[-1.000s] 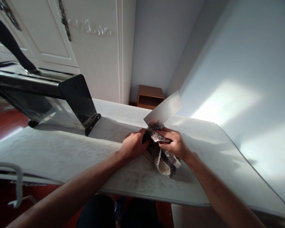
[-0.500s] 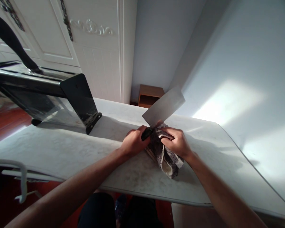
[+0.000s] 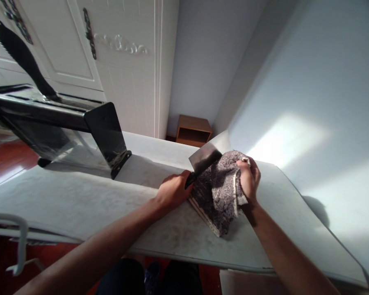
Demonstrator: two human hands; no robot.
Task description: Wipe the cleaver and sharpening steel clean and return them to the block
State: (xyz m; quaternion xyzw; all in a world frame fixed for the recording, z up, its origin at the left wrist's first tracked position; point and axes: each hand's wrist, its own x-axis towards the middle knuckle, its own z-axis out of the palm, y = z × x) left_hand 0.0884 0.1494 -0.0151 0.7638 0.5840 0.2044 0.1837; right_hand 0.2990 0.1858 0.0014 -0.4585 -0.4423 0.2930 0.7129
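My left hand [image 3: 174, 189] is wrapped round the black handle of a cleaver [image 3: 204, 157], whose broad metal blade points away and to the right above the table. In my right hand [image 3: 249, 177] is a bunched greyish-purple cloth [image 3: 223, 184] with pale edges. The cloth hangs beside the blade and covers part of its lower edge; its near corner reaches down toward the tabletop. Where exactly cloth and blade touch is hidden.
A black knife block [image 3: 103, 133] with clear sides stands left on the white table [image 3: 89, 205], a black handle sticking up from it. Beyond are a white cabinet [image 3: 127, 82] and a small brown wooden box [image 3: 193, 127]. A wall [image 3: 326, 82] borders the right.
My right hand has moved right and slightly up from the handle end, spreading the cloth out along the blade. The cleaver has dipped a little; my left hand keeps its hold.
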